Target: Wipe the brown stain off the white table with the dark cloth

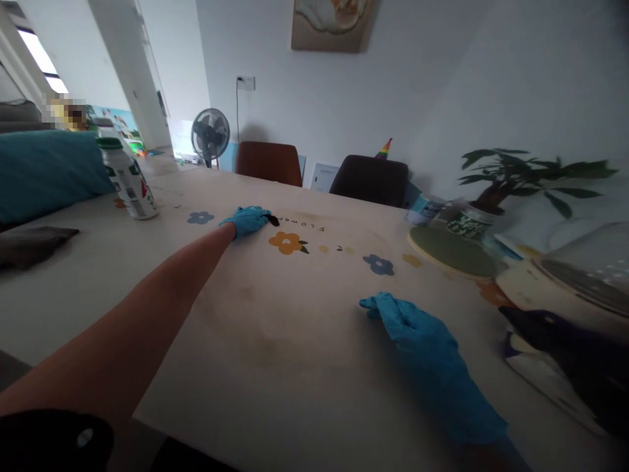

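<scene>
My left hand (249, 221), in a blue glove, reaches far across the white table (314, 400). Its fingers point right, and their tips are on a small dark thing (274, 221) whose kind I cannot make out. This lies beside printed lettering and an orange printed flower (285, 242). In a matching glove, my right hand (417, 341) is over the near right part of the tabletop, fingers loosely bent and pointing left. Nothing shows in it. Brownish smudges (265, 351) mark the surface between the hands.
A white bottle with a green cap (128, 180) and a dark cloth (34, 246) are on the left. Along the right stand a potted plant (474, 219), a round green mat (449, 252) and a clear-lidded appliance (580, 275). Two chairs (269, 164) line the far side.
</scene>
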Demonstrator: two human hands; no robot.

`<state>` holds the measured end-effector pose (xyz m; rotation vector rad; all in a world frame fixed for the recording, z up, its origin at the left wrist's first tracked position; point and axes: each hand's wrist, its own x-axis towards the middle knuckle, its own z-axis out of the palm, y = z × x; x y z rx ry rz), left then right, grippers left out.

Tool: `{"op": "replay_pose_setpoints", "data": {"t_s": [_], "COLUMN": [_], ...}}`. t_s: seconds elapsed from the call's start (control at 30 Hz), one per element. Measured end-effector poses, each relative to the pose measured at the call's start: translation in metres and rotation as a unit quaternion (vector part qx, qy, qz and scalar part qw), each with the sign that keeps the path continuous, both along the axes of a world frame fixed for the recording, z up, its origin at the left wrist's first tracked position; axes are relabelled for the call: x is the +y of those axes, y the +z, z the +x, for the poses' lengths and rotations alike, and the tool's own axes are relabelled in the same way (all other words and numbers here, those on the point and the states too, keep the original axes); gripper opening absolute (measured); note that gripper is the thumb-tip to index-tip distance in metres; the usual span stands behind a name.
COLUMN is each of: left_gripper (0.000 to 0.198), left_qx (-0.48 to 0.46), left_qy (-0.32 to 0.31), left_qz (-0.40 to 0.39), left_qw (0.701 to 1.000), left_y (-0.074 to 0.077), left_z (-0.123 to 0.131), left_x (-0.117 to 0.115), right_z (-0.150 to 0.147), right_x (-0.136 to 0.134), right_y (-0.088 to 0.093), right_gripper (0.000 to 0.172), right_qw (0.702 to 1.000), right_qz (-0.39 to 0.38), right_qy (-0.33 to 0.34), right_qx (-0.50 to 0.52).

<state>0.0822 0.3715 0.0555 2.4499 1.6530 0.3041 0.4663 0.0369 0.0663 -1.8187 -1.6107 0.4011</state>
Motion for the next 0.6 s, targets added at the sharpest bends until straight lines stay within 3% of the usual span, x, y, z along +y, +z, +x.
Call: {"op": "replay_pose_setpoints", "data": {"t_s": [0.13,0.27,0.6], "left_gripper": [0.059,0.062,0.073], "left_qx": [-0.002,0.001,-0.004], "left_qy": [0.010,-0.012,-0.094], "left_qz": [-0.017,-0.022,-0.050], "left_qw": [1.000,1.000,0.994], "left_y": [0.003,0.006,0.013], "left_z": [0.000,-0.009,-0.055], "left_x": [-0.010,-0.036,-0.155], "right_z": [-0.002,-0.002,0.014], "right_x": [0.001,0.005,0.014], "right_y": [0.007,0.010,-0.003], "right_gripper": [0.047,0.047,0.044], "right_qw": [1.000,0.999,0.999], "right_qz": [-0.019,-0.020,0.001], "right_qy": [-0.012,-0.020,0.044], "right_qx": [0.011,0.017,0.021]}}
